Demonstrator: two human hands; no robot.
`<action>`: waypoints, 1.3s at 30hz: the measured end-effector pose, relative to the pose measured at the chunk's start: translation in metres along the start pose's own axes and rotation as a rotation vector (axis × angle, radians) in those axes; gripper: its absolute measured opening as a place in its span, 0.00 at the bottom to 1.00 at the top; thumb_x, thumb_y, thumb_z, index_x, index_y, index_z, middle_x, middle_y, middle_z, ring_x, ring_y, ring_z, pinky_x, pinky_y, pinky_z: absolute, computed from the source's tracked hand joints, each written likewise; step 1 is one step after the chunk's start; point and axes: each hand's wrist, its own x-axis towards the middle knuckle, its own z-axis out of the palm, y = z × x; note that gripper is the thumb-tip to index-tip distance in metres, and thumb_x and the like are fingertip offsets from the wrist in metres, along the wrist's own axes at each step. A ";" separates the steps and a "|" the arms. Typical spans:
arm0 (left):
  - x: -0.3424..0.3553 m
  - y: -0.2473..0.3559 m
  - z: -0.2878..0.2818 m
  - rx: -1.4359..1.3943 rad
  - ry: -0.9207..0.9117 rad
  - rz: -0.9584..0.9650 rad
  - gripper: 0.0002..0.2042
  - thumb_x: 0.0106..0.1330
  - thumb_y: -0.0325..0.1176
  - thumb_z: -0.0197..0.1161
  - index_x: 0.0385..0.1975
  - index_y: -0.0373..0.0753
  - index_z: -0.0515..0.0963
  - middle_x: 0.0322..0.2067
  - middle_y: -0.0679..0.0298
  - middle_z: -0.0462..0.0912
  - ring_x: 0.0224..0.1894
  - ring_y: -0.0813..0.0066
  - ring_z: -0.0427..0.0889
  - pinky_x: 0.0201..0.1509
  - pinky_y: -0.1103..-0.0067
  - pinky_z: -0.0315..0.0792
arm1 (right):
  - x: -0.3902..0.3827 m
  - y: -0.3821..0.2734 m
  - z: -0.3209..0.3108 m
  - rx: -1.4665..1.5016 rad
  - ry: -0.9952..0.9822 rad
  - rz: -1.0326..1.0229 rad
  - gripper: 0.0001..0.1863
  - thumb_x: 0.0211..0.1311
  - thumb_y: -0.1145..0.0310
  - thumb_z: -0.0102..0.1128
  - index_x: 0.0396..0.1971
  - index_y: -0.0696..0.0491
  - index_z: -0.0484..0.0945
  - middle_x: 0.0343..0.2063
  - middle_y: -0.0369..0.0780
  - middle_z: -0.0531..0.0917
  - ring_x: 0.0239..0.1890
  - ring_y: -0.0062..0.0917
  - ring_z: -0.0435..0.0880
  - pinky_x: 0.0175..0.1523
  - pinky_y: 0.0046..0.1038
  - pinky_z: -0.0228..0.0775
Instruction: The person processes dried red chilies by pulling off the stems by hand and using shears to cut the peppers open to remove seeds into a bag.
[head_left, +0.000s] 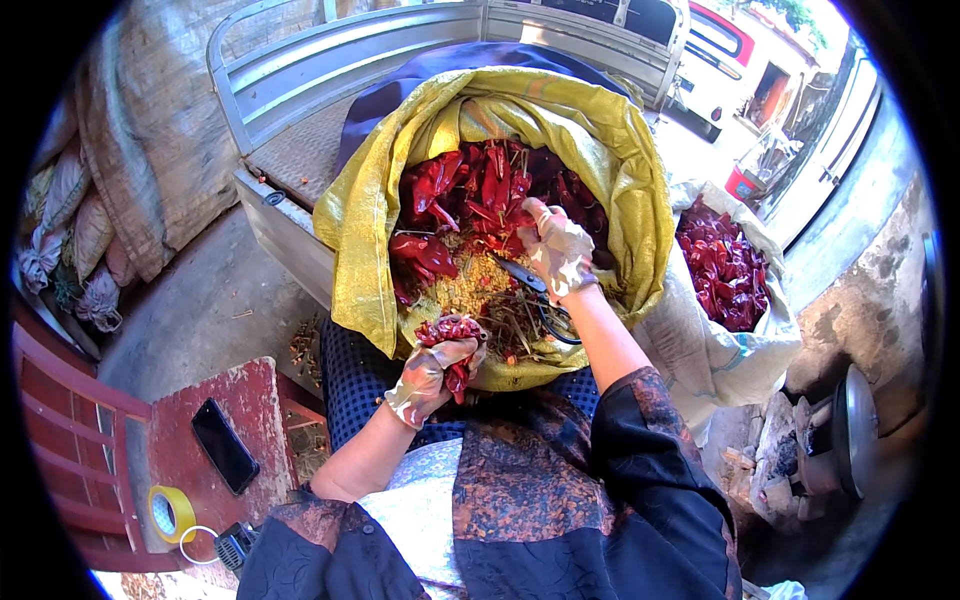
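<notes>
In the gloved fingers of my left hand (432, 378) is a bunch of dried red chili peppers (452, 335), held at the near rim of a yellow woven sack (362, 285). My right hand (560, 250), also gloved, reaches inside the sack with its fingers apart, close to the loose chili peppers (495, 180). Scissors (522, 275) with dark handles lie under its wrist, partly hidden, blade toward the far left. Yellow seeds (468, 275) and dry stems (512, 322) cover the near part of the sack's contents.
A white sack (690, 335) of red chili peppers stands at the right. On a worn red chair (270, 400) at the left lie a phone (225, 446) and a yellow tape roll (172, 513). Behind the yellow sack is a metal-railed cart bed (300, 165).
</notes>
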 end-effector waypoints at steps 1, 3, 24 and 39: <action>0.000 0.002 0.000 -0.009 0.000 -0.008 0.08 0.56 0.32 0.59 0.31 0.38 0.71 0.24 0.66 0.71 0.24 0.77 0.70 0.29 0.82 0.65 | 0.002 0.007 0.002 0.041 0.054 -0.028 0.18 0.53 0.63 0.61 0.45 0.50 0.75 0.35 0.47 0.80 0.36 0.41 0.81 0.41 0.35 0.73; 0.000 0.004 0.000 -0.034 0.003 -0.023 0.07 0.57 0.32 0.59 0.31 0.38 0.71 0.24 0.66 0.72 0.25 0.78 0.71 0.29 0.82 0.67 | 0.001 0.017 0.001 0.234 0.179 -0.003 0.10 0.55 0.69 0.60 0.38 0.53 0.79 0.30 0.42 0.83 0.34 0.30 0.82 0.41 0.27 0.73; 0.005 -0.006 0.011 -0.418 0.062 -0.120 0.11 0.65 0.32 0.53 0.45 0.36 0.71 0.43 0.57 0.77 0.46 0.64 0.77 0.55 0.67 0.70 | -0.128 -0.077 -0.051 0.602 -0.151 -0.091 0.27 0.50 0.62 0.64 0.50 0.55 0.68 0.44 0.47 0.75 0.46 0.41 0.75 0.49 0.35 0.69; 0.018 -0.014 0.017 -0.458 0.031 -0.126 0.15 0.62 0.33 0.54 0.48 0.38 0.72 0.48 0.58 0.75 0.51 0.64 0.73 0.59 0.67 0.65 | -0.114 -0.070 -0.039 0.389 -0.164 -0.095 0.32 0.43 0.65 0.63 0.53 0.55 0.67 0.44 0.51 0.73 0.43 0.46 0.76 0.46 0.38 0.71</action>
